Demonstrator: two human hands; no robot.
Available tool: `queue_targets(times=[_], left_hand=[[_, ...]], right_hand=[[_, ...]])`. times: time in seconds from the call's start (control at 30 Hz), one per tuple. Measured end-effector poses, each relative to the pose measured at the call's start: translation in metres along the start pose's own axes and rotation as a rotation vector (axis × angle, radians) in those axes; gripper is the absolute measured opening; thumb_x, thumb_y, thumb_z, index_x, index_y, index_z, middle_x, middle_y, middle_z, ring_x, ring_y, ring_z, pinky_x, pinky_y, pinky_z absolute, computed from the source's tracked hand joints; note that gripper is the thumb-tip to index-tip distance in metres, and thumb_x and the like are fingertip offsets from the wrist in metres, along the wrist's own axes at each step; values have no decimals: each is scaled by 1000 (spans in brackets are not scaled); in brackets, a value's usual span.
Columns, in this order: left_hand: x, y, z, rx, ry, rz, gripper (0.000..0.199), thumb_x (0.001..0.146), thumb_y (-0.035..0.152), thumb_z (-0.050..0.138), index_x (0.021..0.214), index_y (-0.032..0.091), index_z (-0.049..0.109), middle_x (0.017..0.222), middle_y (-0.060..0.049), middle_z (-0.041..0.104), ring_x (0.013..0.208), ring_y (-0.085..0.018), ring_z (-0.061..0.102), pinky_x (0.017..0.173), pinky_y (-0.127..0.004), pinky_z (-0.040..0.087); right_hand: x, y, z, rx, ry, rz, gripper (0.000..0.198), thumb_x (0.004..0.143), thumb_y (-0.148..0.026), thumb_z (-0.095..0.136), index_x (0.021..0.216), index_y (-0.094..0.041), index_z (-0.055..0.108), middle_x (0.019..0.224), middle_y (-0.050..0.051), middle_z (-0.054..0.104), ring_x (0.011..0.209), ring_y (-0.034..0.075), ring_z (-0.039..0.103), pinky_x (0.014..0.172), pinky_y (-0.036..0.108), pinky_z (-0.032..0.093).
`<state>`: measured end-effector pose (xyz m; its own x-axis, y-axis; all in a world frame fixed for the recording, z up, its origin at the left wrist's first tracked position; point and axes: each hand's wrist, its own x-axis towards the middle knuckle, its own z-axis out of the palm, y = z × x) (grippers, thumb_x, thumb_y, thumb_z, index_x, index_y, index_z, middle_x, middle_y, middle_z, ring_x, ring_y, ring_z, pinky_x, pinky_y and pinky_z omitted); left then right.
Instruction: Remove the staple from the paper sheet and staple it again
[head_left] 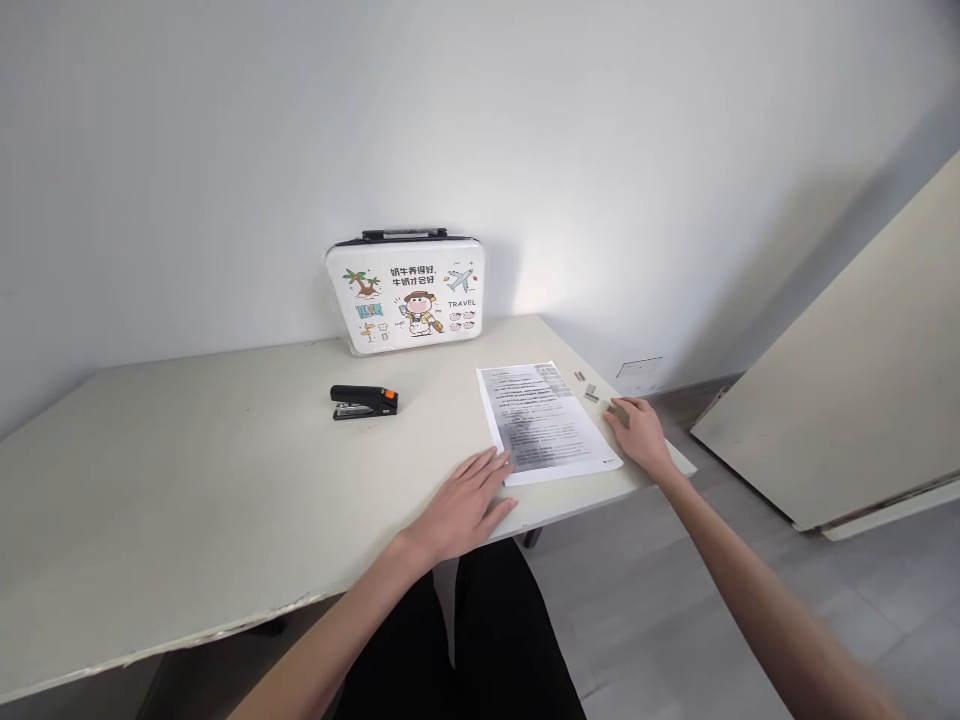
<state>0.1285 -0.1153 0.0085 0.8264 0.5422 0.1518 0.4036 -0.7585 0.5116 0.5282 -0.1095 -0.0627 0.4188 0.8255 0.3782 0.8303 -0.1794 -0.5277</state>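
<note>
A printed sheet of paper point(536, 420) lies near the right end of the table, with a dark grey smear over its text. My left hand point(465, 505) rests flat and open, its fingertips at the sheet's lower left corner. Beside the sheet's right edge, my right hand point(639, 432) has thumb and fingers closed on a small greyish strip of staples, partly hidden by the fingers. Several loose staple strips point(591, 393) lie just beyond that hand. To the left, a black stapler point(364, 402) with an orange patch sits on the tabletop.
A white case point(409, 297) with cartoon prints and a black handle stands against the wall at the table's back. The pale table point(225, 480) ends just right of my right hand. A leaning pale panel point(847, 370) stands on the grey floor at the right.
</note>
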Motion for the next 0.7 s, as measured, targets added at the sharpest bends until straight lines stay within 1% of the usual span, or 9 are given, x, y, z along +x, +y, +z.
queue_targets(times=[0.1,0.2,0.27,0.37,0.43,0.5,0.57,0.63,0.7], left_hand=[[-14,-3,-4,36,5,-7,57,112,51,39,163,28,40,172,-3,31,161,-26,25,133,-48,19],[-37,-3,-14,43,32,-8,54,112,48,42,163,31,41,171,-2,34,159,-26,30,133,-48,23],[-55,-1,-21,45,49,-17,52,111,46,44,162,33,43,169,-1,38,158,-27,33,132,-50,25],[-79,3,-30,9,99,-55,46,109,42,51,155,35,53,161,-2,52,154,-30,41,128,-52,33],[-89,5,-35,-60,184,-93,39,107,39,57,144,35,64,146,-4,66,143,-31,54,120,-50,44],[-90,3,-40,-135,272,-120,33,105,38,61,136,35,70,134,-7,71,132,-31,61,113,-48,50],[-82,-3,-44,-164,280,-114,35,105,40,60,138,34,69,141,-7,67,138,-32,57,117,-50,46],[-68,-13,-46,-129,198,-85,42,107,44,56,147,34,62,158,-5,55,152,-31,42,126,-53,34],[-54,-23,-45,-59,100,-66,49,108,49,52,155,35,53,168,-2,41,160,-29,28,131,-53,23]], right_hand=[[-3,1,2,33,14,10,58,93,-51,52,137,-14,64,133,21,64,124,37,60,105,51,50],[-11,0,1,114,33,14,58,90,-52,55,134,-16,63,129,19,67,114,34,66,103,49,52],[-17,-1,0,147,70,35,59,89,-54,57,133,-15,64,130,20,66,109,32,68,102,48,52],[-24,-5,-4,157,136,89,61,87,-56,59,131,-15,64,133,23,61,99,30,70,96,47,55],[-27,-10,-7,156,169,94,58,87,-57,59,128,-16,66,132,22,61,94,29,70,93,47,55],[-29,-16,-10,150,197,74,54,87,-58,58,122,-17,68,127,21,64,88,27,69,91,46,55],[-30,-23,-13,152,191,37,51,89,-61,57,115,-19,69,119,18,68,81,25,66,88,46,54],[-31,-30,-16,160,124,-25,48,91,-62,54,109,-20,69,110,15,71,73,23,63,84,44,54],[-33,-36,-18,164,19,-104,46,94,-62,51,106,-22,69,106,13,73,69,21,60,78,42,53]])
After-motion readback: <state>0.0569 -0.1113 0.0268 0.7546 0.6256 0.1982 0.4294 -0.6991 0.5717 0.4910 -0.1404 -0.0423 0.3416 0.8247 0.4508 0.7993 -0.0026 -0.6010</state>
